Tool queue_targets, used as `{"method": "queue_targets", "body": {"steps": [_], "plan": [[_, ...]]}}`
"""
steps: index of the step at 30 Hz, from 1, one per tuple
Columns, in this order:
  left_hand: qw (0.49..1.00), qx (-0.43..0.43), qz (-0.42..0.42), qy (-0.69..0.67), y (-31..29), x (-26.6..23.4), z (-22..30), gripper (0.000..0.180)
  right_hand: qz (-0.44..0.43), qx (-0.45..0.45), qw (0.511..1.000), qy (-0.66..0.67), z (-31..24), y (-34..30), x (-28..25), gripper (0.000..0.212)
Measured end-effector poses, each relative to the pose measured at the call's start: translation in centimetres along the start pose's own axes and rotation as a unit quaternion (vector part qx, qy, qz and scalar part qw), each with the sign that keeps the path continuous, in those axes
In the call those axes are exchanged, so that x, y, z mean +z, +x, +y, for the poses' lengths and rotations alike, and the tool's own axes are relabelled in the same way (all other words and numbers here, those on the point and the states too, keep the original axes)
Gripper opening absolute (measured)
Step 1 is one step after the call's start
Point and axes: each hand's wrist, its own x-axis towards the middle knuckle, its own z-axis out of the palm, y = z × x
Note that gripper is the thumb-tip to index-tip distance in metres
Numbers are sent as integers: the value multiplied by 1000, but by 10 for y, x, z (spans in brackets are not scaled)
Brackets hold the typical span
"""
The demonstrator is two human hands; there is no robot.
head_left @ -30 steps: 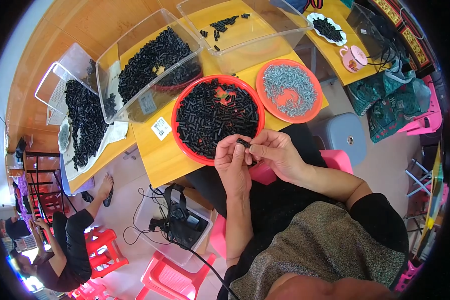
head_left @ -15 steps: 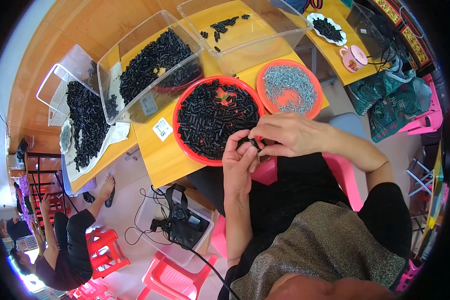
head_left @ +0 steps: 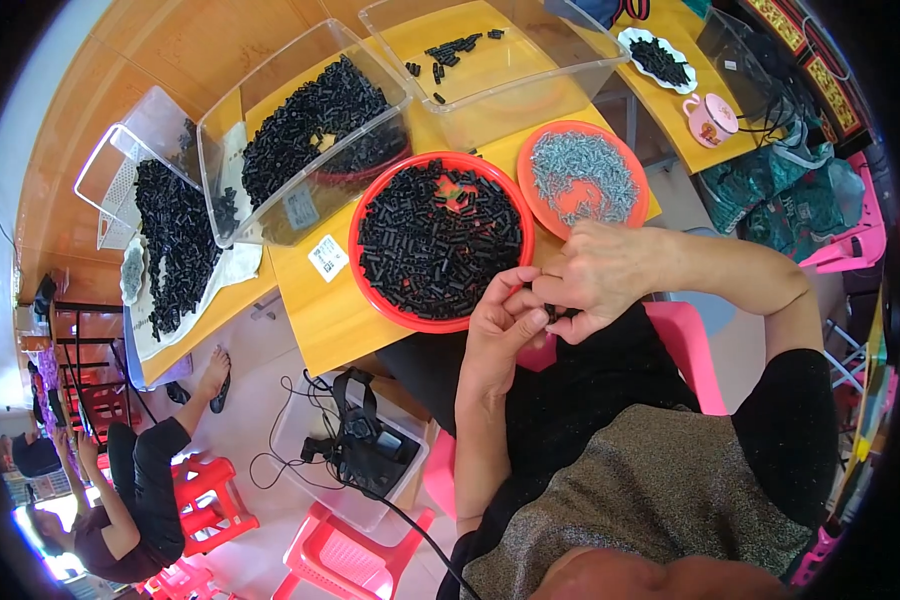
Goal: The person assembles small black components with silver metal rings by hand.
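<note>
My left hand and my right hand meet above my lap at the yellow table's near edge. Together they pinch a small black plastic part, mostly hidden by the fingers. Just beyond them stands a red round tray heaped with small black plastic parts. To its right a smaller orange dish holds a pile of silver screws; my right hand lies at its near rim.
Clear plastic bins with more black parts stand at the back, one nearly bare. A white plate of black parts and a pink cup sit far right. Below the table lie a cabled device, red stools and a seated person.
My right hand went up toward the orange screw dish and now sits back against my left hand at the table edge. My left hand stayed roughly in place.
</note>
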Motion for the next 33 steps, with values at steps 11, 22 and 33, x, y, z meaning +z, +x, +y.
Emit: {"method": "queue_targets", "body": {"steps": [11, 22, 33], "plan": [[996, 79, -36, 33, 1, 1, -14, 46, 90, 1, 994, 65, 1, -3, 19, 22], [975, 125, 156, 99, 4, -15, -3, 44, 295, 210, 927, -102, 68, 32, -61, 28], [965, 140, 222, -4, 9, -27, -3, 25, 143, 223, 959, -104, 113, 66, 24, 11]]}}
